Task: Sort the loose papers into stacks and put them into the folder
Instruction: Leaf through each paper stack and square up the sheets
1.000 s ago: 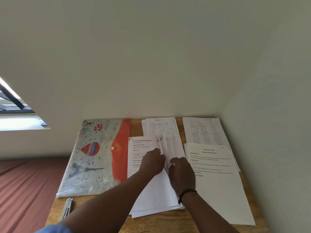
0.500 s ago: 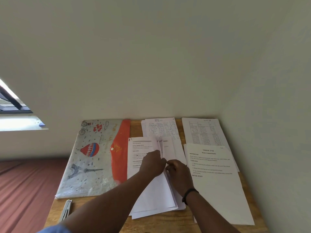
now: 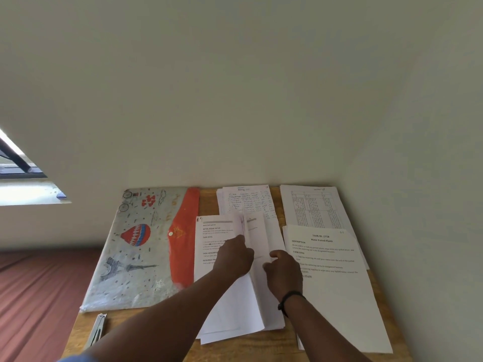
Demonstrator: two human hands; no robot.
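Walls [image 3: 261,126] close behind and right, bare table [image 3: 83,333] front-left

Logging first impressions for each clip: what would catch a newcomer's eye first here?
Both hands at the centre: the left hand and right hand leaf through a stack of printed sheets on the wooden table. To the left lies a folder printed with a hot-air balloon and an orange flap. On the right lies a sheet headed "Water Potted Plants".
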